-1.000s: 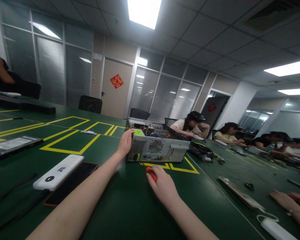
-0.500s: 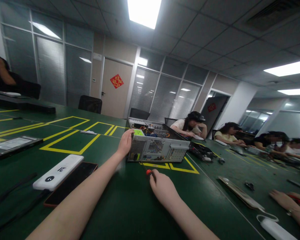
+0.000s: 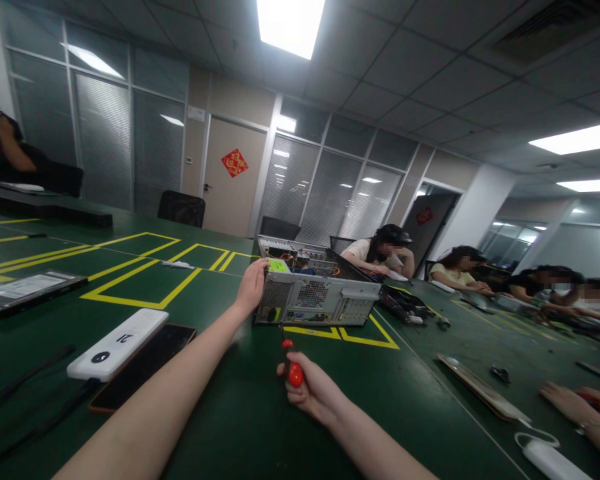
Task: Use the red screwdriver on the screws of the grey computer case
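Centre frame: left hand touches silver-grey metal computer case, grip not determinable. Lower centre: right hand holds red-and-black-handled screwdriver.

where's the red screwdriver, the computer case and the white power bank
red screwdriver (image 3: 295, 375): head view, red part of its handle
computer case (image 3: 324, 294): head view, panel with the ports
white power bank (image 3: 116, 346): head view, upper face

PC case matt metal, s'driver hndl glossy plastic, tbl smooth w/ slight sheen.
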{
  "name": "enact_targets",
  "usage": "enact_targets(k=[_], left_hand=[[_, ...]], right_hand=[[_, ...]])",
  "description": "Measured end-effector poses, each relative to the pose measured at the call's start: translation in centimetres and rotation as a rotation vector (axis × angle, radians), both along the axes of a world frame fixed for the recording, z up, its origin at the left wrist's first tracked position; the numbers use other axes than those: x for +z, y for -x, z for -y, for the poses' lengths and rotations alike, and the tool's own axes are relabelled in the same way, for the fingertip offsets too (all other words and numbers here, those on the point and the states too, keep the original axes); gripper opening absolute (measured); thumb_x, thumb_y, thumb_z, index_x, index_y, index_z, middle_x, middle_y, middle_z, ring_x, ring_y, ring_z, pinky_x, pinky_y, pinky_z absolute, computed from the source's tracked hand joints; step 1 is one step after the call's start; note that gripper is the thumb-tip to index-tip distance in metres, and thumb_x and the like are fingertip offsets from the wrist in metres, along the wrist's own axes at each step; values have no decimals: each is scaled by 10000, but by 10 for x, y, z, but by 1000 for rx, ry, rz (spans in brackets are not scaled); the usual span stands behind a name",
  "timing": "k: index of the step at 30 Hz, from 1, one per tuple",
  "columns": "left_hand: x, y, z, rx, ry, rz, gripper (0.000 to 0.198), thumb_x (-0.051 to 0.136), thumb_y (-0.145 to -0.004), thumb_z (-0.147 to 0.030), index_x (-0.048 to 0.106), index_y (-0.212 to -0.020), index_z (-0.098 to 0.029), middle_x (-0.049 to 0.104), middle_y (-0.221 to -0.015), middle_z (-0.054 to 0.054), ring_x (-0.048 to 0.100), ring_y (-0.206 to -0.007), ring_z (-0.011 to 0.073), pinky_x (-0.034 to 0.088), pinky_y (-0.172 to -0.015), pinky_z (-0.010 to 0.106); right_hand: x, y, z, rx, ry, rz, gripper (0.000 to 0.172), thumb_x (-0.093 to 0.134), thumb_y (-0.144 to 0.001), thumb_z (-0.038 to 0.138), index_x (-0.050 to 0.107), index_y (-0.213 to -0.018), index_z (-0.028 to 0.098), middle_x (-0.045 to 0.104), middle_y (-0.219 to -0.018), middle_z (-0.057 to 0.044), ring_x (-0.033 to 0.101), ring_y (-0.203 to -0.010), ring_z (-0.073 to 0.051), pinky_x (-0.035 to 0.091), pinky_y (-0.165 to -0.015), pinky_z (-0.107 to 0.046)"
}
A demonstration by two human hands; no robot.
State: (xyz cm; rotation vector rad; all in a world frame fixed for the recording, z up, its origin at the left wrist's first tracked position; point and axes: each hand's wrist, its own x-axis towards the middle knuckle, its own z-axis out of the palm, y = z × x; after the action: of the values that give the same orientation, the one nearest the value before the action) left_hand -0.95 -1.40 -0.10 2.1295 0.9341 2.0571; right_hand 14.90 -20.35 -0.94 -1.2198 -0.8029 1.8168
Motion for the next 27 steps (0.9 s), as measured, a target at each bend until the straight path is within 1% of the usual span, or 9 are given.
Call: enact_targets(k=[2, 4, 6, 9, 15, 18, 20, 25, 27], left_hand=[[0, 0, 0, -1, 2, 3, 383, 221, -950, -340, 554, -1046, -179, 592, -1169, 112, 520, -1149, 206, 395, -1029, 437], [0, 0, 0, 0, 8, 5, 387, 219, -951, -345, 553, -1048, -175, 591, -1169, 114, 519, -1152, 206, 394, -1030, 434], [0, 0, 0, 1, 12, 4, 393, 216, -951, -353, 555, -1045, -177, 591, -1170, 112, 518, -1153, 204, 393, -1031, 432], [0, 0, -1, -4, 7, 7, 397, 215, -952, -364, 562, -1032, -188, 597, -1159, 102, 525, -1144, 199, 395, -1030, 427], [0, 0, -1, -4, 6, 11, 400, 216, -953, -367, 561, -1044, -185, 596, -1162, 102, 523, -1150, 201, 393, -1032, 430], [0, 0, 0, -8, 12, 13, 402, 215, -953, -370, 562, -1047, -189, 596, -1163, 102, 521, -1154, 203, 393, -1032, 431], [0, 0, 0, -10, 22, 18, 405, 216, -952, -375, 563, -1048, -190, 594, -1167, 103, 521, -1156, 204, 395, -1031, 428], [0, 0, 0, -10, 22, 7, 404, 215, -953, -371, 560, -1051, -184, 590, -1175, 105, 516, -1159, 203, 387, -1036, 430], [0, 0, 0, -7, 24, 6, 405, 215, -953, -368, 561, -1049, -182, 592, -1172, 109, 516, -1158, 205, 388, -1035, 430]], right_hand=[[1, -1, 0, -9, 62, -128, 240, 406, -863, 354, 489, -774, 148, 375, -429, 79, 250, -333, -21, 150, -360, -114], [5, -2, 0, -65, 93, -209, 278, 355, -871, 344, 509, -766, 138, 447, -470, 41, 299, -344, -31, 184, -359, -117], [7, -2, 1, -109, 138, -261, 256, 344, -862, 303, 530, -830, 130, 557, -596, -16, 403, -390, -48, 248, -370, -120], [6, -2, 1, -95, 229, -311, 254, 340, -845, 244, 548, -910, 114, 579, -658, -49, 490, -461, -77, 308, -386, -121], [1, -4, -2, -106, 325, -370, 261, 422, -888, 371, 493, -781, 144, 514, -630, -7, 346, -373, -6, 161, -312, -67], [4, -6, -3, -97, 405, -391, 238, 449, -892, 342, 467, -745, 156, 382, -546, 66, 295, -340, 13, 156, -294, -46], [6, -5, -3, -105, 441, -404, 222, 449, -893, 326, 472, -751, 157, 317, -520, 91, 300, -329, 8, 181, -282, -42], [4, -3, -2, -181, 386, -338, 240, 467, -882, 359, 508, -802, 136, 540, -637, -8, 544, -474, -61, 380, -343, -89], [3, -3, -2, -173, 353, -325, 275, 440, -889, 376, 534, -845, 121, 573, -655, -24, 550, -470, -69, 394, -349, -108]])
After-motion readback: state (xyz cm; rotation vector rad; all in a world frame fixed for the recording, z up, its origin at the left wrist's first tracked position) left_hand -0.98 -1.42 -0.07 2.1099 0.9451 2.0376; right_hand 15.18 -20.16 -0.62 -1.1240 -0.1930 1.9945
